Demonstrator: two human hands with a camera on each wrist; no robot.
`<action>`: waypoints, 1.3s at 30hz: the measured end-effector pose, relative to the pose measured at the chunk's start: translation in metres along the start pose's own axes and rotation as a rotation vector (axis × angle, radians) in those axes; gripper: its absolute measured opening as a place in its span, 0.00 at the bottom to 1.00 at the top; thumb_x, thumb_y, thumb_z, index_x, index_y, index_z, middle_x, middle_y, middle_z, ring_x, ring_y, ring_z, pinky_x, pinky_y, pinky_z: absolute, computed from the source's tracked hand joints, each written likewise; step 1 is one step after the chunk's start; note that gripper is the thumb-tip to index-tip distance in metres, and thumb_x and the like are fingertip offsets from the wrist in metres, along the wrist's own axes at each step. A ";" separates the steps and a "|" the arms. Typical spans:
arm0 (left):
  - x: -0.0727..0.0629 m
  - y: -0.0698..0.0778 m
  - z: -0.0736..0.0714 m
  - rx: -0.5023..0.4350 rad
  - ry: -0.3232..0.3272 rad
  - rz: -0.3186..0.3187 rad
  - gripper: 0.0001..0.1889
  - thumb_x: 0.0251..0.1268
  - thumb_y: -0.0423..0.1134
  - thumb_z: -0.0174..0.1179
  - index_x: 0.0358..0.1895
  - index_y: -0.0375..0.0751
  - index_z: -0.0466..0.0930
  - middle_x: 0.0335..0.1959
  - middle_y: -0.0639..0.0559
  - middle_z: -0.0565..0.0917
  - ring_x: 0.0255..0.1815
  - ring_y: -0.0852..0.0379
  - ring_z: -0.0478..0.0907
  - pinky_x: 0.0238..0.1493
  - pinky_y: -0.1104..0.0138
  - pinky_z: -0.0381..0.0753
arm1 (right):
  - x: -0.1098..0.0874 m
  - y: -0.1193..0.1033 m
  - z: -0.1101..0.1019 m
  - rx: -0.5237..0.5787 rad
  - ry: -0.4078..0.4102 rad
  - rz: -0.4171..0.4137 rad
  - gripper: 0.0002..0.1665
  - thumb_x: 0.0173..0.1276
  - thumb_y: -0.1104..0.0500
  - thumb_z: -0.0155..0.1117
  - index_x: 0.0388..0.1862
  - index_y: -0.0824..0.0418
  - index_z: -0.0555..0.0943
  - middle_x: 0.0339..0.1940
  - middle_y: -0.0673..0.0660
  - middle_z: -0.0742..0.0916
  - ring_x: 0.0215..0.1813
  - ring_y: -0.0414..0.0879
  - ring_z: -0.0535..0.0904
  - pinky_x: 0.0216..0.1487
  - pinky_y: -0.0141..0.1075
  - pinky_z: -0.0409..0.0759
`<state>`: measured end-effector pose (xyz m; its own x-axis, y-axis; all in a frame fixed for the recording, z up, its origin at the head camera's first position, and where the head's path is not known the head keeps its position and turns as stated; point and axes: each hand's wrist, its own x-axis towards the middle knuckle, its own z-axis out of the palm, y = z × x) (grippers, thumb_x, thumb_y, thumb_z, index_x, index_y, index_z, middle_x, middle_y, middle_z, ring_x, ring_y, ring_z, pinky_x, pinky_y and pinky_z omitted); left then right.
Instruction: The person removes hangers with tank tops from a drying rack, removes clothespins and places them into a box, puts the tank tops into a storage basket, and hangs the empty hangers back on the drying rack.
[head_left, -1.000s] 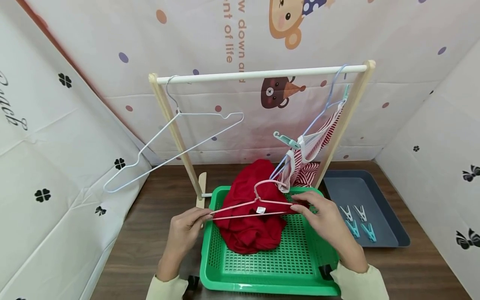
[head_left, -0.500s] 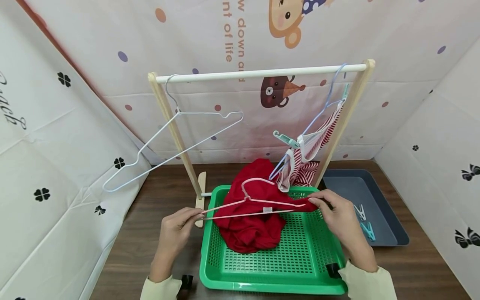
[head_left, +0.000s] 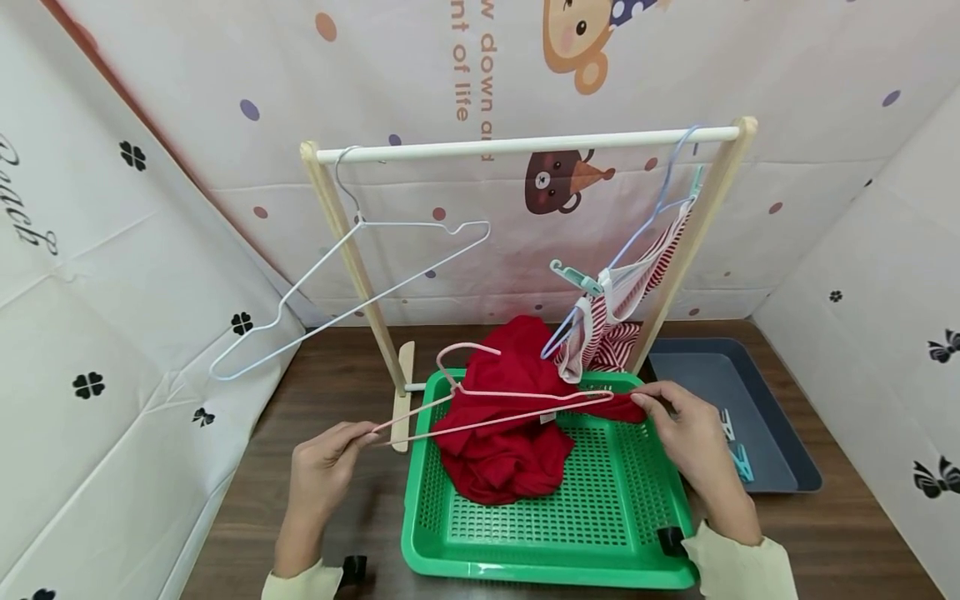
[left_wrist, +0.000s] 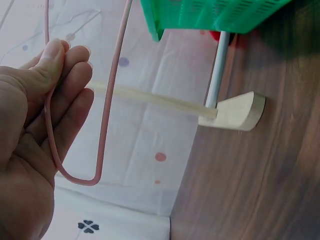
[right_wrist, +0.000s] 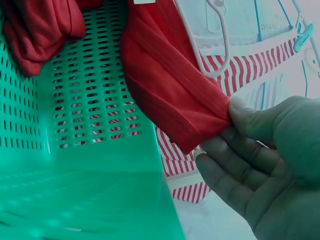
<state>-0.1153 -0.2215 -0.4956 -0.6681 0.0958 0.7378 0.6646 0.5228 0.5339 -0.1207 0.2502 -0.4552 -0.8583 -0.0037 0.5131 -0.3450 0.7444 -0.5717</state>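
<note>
My left hand (head_left: 322,467) pinches one end of a pink clothes hanger (head_left: 517,421) between thumb and fingers, left of the green basket (head_left: 540,562). In the left wrist view the rounded end of the hanger (left_wrist: 103,125) loops past the palm. My right hand (head_left: 693,442) pinches the edge of a red garment (head_left: 502,467) and draws a corner of it out over the basket's right side. The hanger's other end lies over this stretched cloth, close to the right fingertips. A white tag (head_left: 548,417) shows on the garment. Most of the garment lies bunched in the basket.
Behind stands a rack with a white bar (head_left: 525,147). A white hanger (head_left: 360,223) hangs at its left; at its right, a blue hanger (head_left: 660,204) bears a red-striped garment (head_left: 600,325) with green clips. A grey tray (head_left: 720,358) holds clothespins (head_left: 741,462).
My left hand has moved left and slightly down with the hanger. The right hand has moved right, pulling the red cloth outward, and the hanger's right end has come away from its fingers.
</note>
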 end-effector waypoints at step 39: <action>-0.031 -0.009 -0.011 0.150 0.252 -0.202 0.13 0.50 0.14 0.76 0.38 0.30 0.92 0.31 0.42 0.91 0.34 0.77 0.85 0.36 0.85 0.79 | 0.010 -0.018 0.007 0.030 -0.104 0.037 0.05 0.74 0.65 0.73 0.46 0.60 0.89 0.38 0.52 0.90 0.37 0.46 0.82 0.36 0.42 0.83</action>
<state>-0.0968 -0.2386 -0.5180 -0.6650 -0.2248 0.7122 0.4584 0.6300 0.6269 -0.1257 0.2326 -0.4441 -0.9049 -0.0471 0.4231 -0.3223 0.7252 -0.6084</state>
